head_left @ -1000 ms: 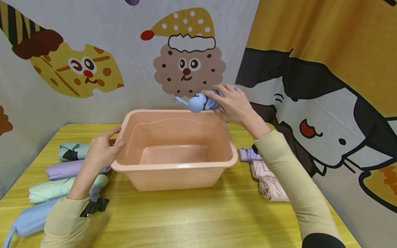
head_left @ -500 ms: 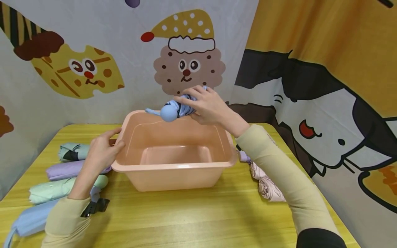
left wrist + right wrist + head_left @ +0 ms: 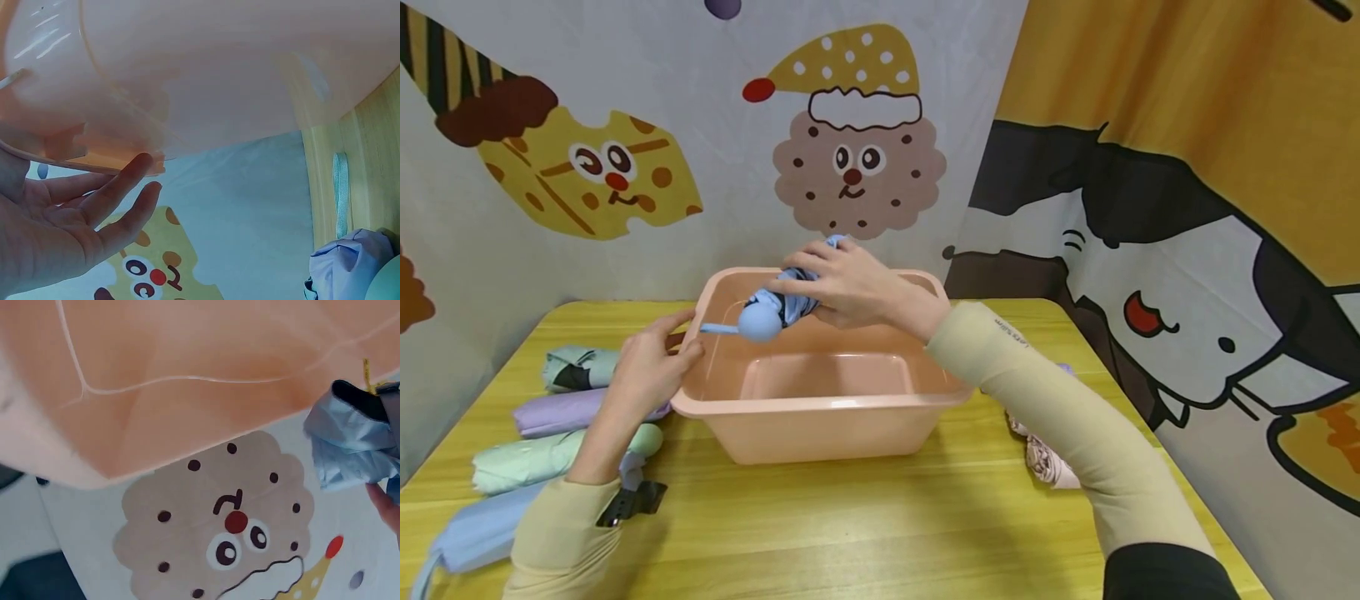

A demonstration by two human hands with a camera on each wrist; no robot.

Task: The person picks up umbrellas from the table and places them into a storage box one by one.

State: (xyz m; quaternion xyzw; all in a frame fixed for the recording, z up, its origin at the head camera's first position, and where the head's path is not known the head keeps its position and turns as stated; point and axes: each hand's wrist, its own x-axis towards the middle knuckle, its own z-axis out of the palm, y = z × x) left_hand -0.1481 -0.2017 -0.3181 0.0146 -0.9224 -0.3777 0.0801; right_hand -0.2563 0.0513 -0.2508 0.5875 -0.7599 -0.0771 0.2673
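A folded blue umbrella (image 3: 793, 293) with a round ball handle and a wrist strap is held in my right hand (image 3: 857, 287), over the left back part of a peach plastic tub (image 3: 831, 406). Its handle end points left and down, level with the tub's opening. In the right wrist view the umbrella's loose fabric (image 3: 350, 447) shows at the right edge beside my fingertip. My left hand (image 3: 651, 358) holds the tub's left rim. From the left wrist view, that hand's fingers (image 3: 128, 187) curl under the rim from outside. The tub's visible floor is bare.
Left of the tub lie several folded umbrellas: a teal one (image 3: 576, 369), a purple one (image 3: 561, 412), a mint one (image 3: 523, 461) and a blue one (image 3: 482, 525). A pale pink one (image 3: 1048, 462) lies right, partly behind my right sleeve. A printed curtain (image 3: 722, 167) hangs behind the table (image 3: 820, 533).
My right hand has carried the blue umbrella left and down, from above the tub's back right corner to over its left part. My left hand stays on the rim.
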